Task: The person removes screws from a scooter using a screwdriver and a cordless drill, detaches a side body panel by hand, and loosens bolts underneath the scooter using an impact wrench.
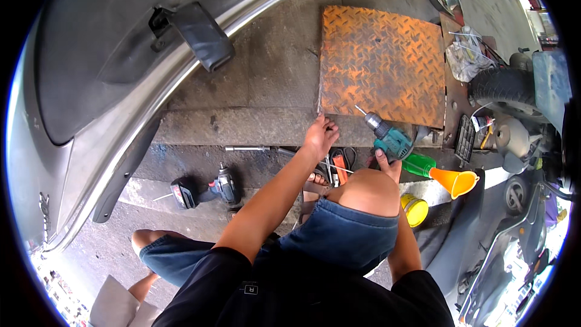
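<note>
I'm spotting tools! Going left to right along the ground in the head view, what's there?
Black cordless drill → left hand → teal drill in the right hand → orange funnel → scooter tyre.

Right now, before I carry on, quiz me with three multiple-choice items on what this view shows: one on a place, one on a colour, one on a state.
1. Where does the left hand rest?
A. on the near corner of the rusty checker plate
B. on the yellow tub
C. on the black drill

2. What colour is the funnel on the ground?
A. blue
B. orange
C. white

3. What state is the right hand in?
A. open and bare
B. flat on the knee
C. gripping the teal drill

Answers:
1 A: the fingers touch the plate's near left corner, away from the yellow tub and the black drill.
2 B: its cone is orange, beside a green bottle.
3 C: the fingers wrap the drill's handle, its bit pointing at the plate.
</note>
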The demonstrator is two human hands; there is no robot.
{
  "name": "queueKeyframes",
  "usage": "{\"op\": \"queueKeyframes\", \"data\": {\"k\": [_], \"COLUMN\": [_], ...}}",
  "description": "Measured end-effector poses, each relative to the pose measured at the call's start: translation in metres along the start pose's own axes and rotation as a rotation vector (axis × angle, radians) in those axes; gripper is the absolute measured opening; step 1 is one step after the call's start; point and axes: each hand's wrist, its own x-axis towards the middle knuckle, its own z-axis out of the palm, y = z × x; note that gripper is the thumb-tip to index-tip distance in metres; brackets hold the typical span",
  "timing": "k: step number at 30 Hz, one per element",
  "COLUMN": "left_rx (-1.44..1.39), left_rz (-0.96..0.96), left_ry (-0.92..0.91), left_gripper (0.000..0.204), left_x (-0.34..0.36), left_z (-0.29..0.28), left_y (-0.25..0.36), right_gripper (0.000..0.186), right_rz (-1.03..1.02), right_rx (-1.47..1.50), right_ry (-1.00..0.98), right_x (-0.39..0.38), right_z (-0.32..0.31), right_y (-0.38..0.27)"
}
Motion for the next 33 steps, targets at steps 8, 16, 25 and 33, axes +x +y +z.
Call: {"op": "queueKeyframes", "data": {"k": [8,16,25,33], "left_rx": [0.201,1.066,1.747,1.399], "left_rz": [-0.057,0.756,1.695,1.482], "left_ry": [0.016,-0.555,0.244,0.212], "left_gripper": [0.071,0.040,0.023,0.017], "left_x": [-0.025,-0.264,-0.253,-0.245], "left_z": [-0.008,0.106,0.131,0.134], "left_y": [0.019,0.164,0.269,0.269], "right_gripper": [0.041,0.026,0.035,0.038], "right_rz": [0.248,-0.156,-0.394,-0.273], "right_rx": [0.084,-0.206,-0.391,-0.491], "right_ry": [0.138,-0.148,-0.248,-0.143], "right_x": [-0.005,0.055,0.172,0.269], "right_z": [0.018,0.031,0.133,0.137], "right_y": [-0.001,-0.158,-0.361,-0.377]}}
